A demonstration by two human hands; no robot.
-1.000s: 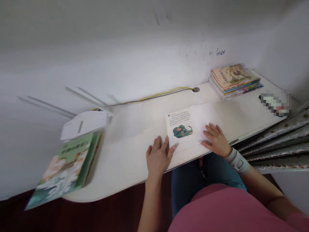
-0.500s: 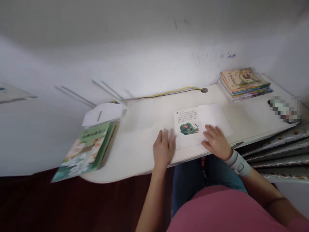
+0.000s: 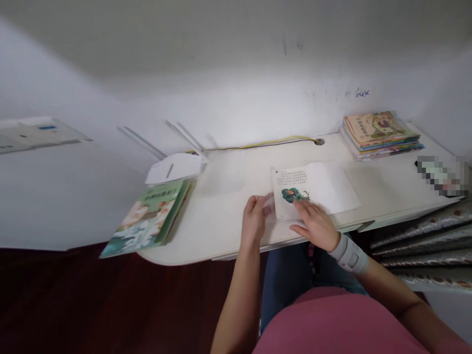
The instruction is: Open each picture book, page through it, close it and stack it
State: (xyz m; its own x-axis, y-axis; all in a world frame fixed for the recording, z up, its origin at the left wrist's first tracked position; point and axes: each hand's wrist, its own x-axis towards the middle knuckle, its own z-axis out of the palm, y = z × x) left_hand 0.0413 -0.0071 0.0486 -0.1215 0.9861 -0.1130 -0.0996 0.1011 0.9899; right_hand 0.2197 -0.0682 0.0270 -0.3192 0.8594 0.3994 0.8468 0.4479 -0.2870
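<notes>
An open book (image 3: 332, 184) lies on the white desk, its left page carrying printed text and a green picture, its right page blank. My right hand (image 3: 315, 223), with a grey band at the wrist, rests over the lower part of the left page. Its fingers are stretched out, the thumb spread toward the desk edge, and they cover part of the picture. Beside the book's left edge is my left hand (image 3: 255, 216). Its fingers are partly bent and apart, blurred at the tips, and nothing shows in them; whether they touch the page edge I cannot tell.
A pile of books (image 3: 381, 135) stands at the back right, near a pixelated phone-like object (image 3: 440, 174). At left, green-covered books (image 3: 151, 216) overhang the desk (image 3: 217, 221), in front of a white router (image 3: 173, 167). A yellow cable (image 3: 254, 145) runs along the wall.
My right hand has slid left from the inner fold onto the picture. My left hand's fingers have bent and turned toward the book's left edge. The view has shifted slightly.
</notes>
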